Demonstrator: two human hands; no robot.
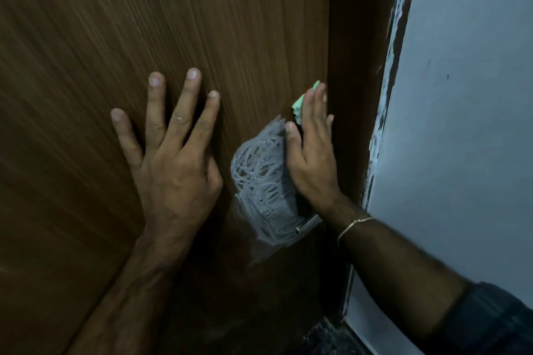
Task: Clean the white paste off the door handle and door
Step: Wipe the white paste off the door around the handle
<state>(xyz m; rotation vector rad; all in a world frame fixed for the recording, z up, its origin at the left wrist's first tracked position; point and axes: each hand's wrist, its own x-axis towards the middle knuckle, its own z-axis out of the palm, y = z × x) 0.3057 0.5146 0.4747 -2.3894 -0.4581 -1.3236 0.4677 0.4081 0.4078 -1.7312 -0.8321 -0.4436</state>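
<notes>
Against the brown wood-grain door (144, 23), the left hand (176, 158) lies flat with fingers straight and spread, palm pressed to the panel, holding nothing. Just to its right, a patch of white paste (262, 181) covers the door in looping smears, running from beside the right thumb down past the handle (308, 224). Only a short metal end of the handle shows, below the right wrist; whether paste lies on the handle itself cannot be told. The right hand (313, 150) presses a green sponge (301, 101) to the door near its right edge, fingers nearly straight over the sponge and thumb at its side; the sponge's upper end shows beyond the fingertips. A thin bracelet (354, 223) circles the right wrist. Right of the door stands the dark frame (360, 52), then a pale wall (467, 95) with ragged paint along its edge.
</notes>
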